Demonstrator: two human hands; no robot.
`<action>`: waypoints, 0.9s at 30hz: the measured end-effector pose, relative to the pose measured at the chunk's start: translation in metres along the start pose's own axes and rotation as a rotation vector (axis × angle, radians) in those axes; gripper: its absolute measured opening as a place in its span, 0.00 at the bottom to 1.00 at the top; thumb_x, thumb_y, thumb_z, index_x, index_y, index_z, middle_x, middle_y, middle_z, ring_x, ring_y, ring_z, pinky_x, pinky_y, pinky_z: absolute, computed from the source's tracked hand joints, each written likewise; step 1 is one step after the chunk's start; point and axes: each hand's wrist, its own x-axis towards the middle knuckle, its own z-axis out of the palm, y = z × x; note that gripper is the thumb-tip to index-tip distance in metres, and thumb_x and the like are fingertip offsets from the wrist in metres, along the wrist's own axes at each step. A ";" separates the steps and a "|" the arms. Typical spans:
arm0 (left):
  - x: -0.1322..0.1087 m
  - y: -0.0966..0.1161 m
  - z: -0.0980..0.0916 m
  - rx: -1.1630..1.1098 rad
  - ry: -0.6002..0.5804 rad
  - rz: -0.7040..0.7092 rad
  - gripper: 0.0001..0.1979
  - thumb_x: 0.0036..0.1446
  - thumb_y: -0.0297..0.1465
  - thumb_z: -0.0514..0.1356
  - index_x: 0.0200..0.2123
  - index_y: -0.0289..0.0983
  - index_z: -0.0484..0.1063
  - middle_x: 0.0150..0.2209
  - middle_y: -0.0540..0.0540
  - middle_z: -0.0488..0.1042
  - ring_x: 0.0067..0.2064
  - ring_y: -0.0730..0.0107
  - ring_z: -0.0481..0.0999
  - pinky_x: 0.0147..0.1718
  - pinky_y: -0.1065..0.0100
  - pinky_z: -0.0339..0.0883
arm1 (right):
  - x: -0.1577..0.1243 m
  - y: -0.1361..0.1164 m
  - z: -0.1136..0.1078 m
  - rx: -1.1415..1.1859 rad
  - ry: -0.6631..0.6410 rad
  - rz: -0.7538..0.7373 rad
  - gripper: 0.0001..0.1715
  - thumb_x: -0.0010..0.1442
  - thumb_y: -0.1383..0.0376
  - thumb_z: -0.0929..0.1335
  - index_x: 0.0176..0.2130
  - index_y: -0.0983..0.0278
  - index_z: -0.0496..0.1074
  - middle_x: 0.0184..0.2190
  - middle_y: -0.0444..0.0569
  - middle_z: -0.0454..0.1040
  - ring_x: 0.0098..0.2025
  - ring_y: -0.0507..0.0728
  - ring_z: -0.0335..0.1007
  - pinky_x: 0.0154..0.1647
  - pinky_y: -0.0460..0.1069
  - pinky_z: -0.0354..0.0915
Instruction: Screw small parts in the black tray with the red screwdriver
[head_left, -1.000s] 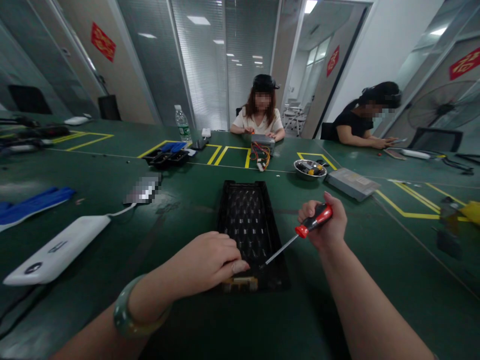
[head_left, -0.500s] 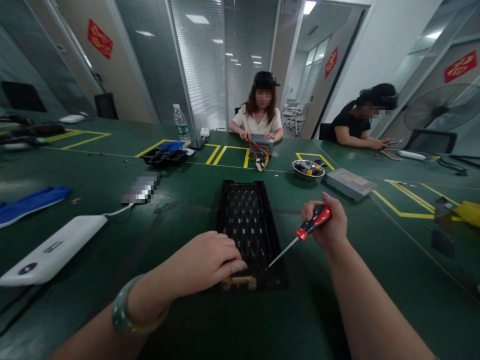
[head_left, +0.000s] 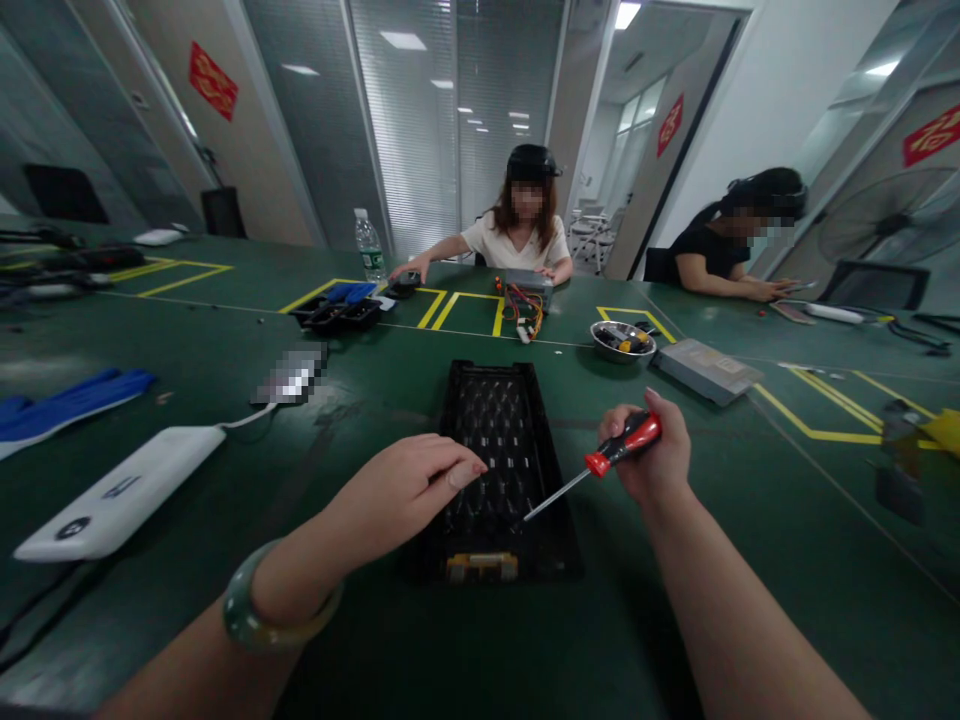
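The right hand has its fingers wrapped tight around a red and black screwdriver with a thin steel stick, and the left hand, fingers together, sits over a bumpy black plastic tray on the green desk.

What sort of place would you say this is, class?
Probably an electronics assembly workshop: a long green workbench with yellow tape markings, a red-handled screwdriver, and a metal unit with coloured wires.
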 end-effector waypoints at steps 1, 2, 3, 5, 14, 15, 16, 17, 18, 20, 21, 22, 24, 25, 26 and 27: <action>0.000 0.002 0.000 -0.059 -0.034 -0.014 0.16 0.71 0.41 0.53 0.48 0.42 0.77 0.46 0.48 0.80 0.47 0.65 0.77 0.49 0.62 0.67 | -0.001 0.002 0.002 0.034 0.016 0.015 0.31 0.56 0.45 0.64 0.14 0.62 0.69 0.13 0.44 0.59 0.18 0.52 0.54 0.20 0.49 0.54; 0.000 0.004 0.001 -0.121 -0.075 -0.033 0.15 0.69 0.42 0.55 0.49 0.43 0.77 0.47 0.49 0.79 0.47 0.65 0.77 0.47 0.64 0.68 | -0.001 0.004 0.005 0.071 0.030 0.038 0.31 0.55 0.45 0.65 0.14 0.62 0.69 0.13 0.44 0.59 0.18 0.52 0.55 0.19 0.49 0.54; 0.000 0.005 0.001 -0.183 -0.121 -0.052 0.15 0.67 0.42 0.58 0.51 0.44 0.76 0.48 0.49 0.79 0.46 0.66 0.78 0.45 0.65 0.69 | -0.003 0.007 0.008 0.107 0.043 0.064 0.30 0.55 0.45 0.65 0.14 0.62 0.69 0.14 0.44 0.59 0.18 0.52 0.54 0.19 0.49 0.54; 0.001 0.008 0.002 -0.298 -0.212 -0.080 0.18 0.62 0.42 0.64 0.54 0.44 0.74 0.47 0.49 0.79 0.45 0.66 0.78 0.43 0.66 0.70 | -0.006 0.012 0.014 0.162 0.062 0.111 0.29 0.54 0.45 0.66 0.15 0.62 0.70 0.14 0.44 0.59 0.19 0.51 0.54 0.19 0.48 0.53; 0.003 0.000 0.010 -0.670 -0.341 -0.193 0.15 0.61 0.38 0.65 0.49 0.39 0.74 0.41 0.48 0.80 0.42 0.67 0.78 0.42 0.65 0.71 | -0.012 0.022 0.021 0.172 0.056 0.115 0.31 0.56 0.43 0.66 0.17 0.62 0.70 0.16 0.43 0.58 0.18 0.50 0.52 0.17 0.47 0.50; 0.004 -0.002 0.011 -0.681 -0.332 -0.205 0.15 0.60 0.38 0.66 0.48 0.39 0.74 0.40 0.48 0.79 0.41 0.67 0.78 0.42 0.65 0.71 | -0.012 0.023 0.020 0.172 0.061 0.118 0.31 0.56 0.43 0.66 0.17 0.62 0.70 0.16 0.43 0.58 0.18 0.49 0.52 0.16 0.47 0.49; 0.005 -0.003 0.012 -0.690 -0.320 -0.218 0.15 0.60 0.38 0.66 0.47 0.38 0.74 0.39 0.49 0.79 0.40 0.68 0.78 0.41 0.65 0.71 | -0.011 0.024 0.019 0.175 0.068 0.123 0.31 0.56 0.43 0.66 0.17 0.62 0.70 0.16 0.43 0.58 0.18 0.49 0.52 0.16 0.47 0.48; 0.006 -0.005 0.013 -0.694 -0.306 -0.233 0.14 0.59 0.38 0.66 0.46 0.38 0.74 0.38 0.49 0.78 0.39 0.69 0.77 0.40 0.66 0.71 | -0.011 0.025 0.019 0.183 0.080 0.129 0.31 0.56 0.43 0.66 0.17 0.63 0.70 0.16 0.43 0.58 0.18 0.49 0.52 0.16 0.47 0.47; 0.006 -0.007 0.014 -0.691 -0.289 -0.249 0.13 0.59 0.37 0.67 0.44 0.38 0.73 0.37 0.50 0.78 0.38 0.69 0.77 0.39 0.67 0.70 | -0.010 0.026 0.018 0.194 0.093 0.137 0.30 0.56 0.43 0.66 0.17 0.63 0.70 0.16 0.42 0.58 0.17 0.49 0.52 0.15 0.47 0.46; 0.008 -0.011 0.014 -0.672 -0.270 -0.274 0.12 0.58 0.37 0.67 0.40 0.37 0.73 0.34 0.51 0.77 0.36 0.70 0.76 0.36 0.68 0.69 | -0.009 0.028 0.017 0.216 0.119 0.158 0.30 0.56 0.44 0.66 0.17 0.63 0.70 0.16 0.42 0.57 0.17 0.48 0.52 0.15 0.47 0.44; 0.008 -0.014 0.014 -0.662 -0.279 -0.287 0.11 0.57 0.37 0.67 0.38 0.37 0.73 0.33 0.51 0.77 0.35 0.70 0.76 0.35 0.68 0.69 | -0.008 0.029 0.016 0.222 0.125 0.168 0.30 0.56 0.44 0.66 0.17 0.63 0.70 0.16 0.42 0.58 0.17 0.48 0.51 0.15 0.47 0.44; 0.008 -0.016 0.013 -0.656 -0.300 -0.301 0.11 0.57 0.37 0.67 0.37 0.37 0.73 0.33 0.51 0.77 0.35 0.70 0.76 0.35 0.68 0.69 | -0.007 0.030 0.015 0.220 0.125 0.177 0.31 0.56 0.43 0.66 0.17 0.63 0.70 0.16 0.42 0.58 0.17 0.48 0.51 0.15 0.46 0.43; 0.008 -0.021 0.010 -0.653 -0.365 -0.327 0.10 0.57 0.37 0.66 0.36 0.37 0.74 0.34 0.50 0.79 0.36 0.68 0.78 0.37 0.68 0.69 | -0.005 0.033 0.013 0.203 0.110 0.193 0.33 0.57 0.40 0.66 0.17 0.63 0.69 0.16 0.42 0.57 0.16 0.47 0.49 0.15 0.46 0.42; 0.008 -0.024 0.009 -0.646 -0.395 -0.337 0.09 0.57 0.37 0.65 0.37 0.38 0.74 0.35 0.50 0.79 0.37 0.68 0.78 0.38 0.67 0.70 | -0.004 0.034 0.012 0.192 0.101 0.203 0.34 0.57 0.38 0.66 0.18 0.63 0.69 0.16 0.41 0.57 0.15 0.47 0.48 0.14 0.46 0.42; 0.007 -0.026 0.007 -0.631 -0.417 -0.342 0.09 0.58 0.37 0.65 0.38 0.38 0.75 0.35 0.50 0.80 0.38 0.67 0.79 0.38 0.67 0.70 | -0.003 0.035 0.012 0.184 0.090 0.216 0.36 0.57 0.37 0.65 0.18 0.63 0.69 0.16 0.41 0.57 0.15 0.46 0.47 0.14 0.46 0.41; 0.006 -0.028 0.005 -0.610 -0.433 -0.343 0.09 0.58 0.37 0.64 0.39 0.39 0.75 0.36 0.50 0.80 0.39 0.67 0.79 0.39 0.67 0.71 | -0.002 0.036 0.012 0.183 0.076 0.235 0.37 0.56 0.35 0.65 0.19 0.63 0.69 0.16 0.40 0.56 0.15 0.46 0.46 0.15 0.45 0.41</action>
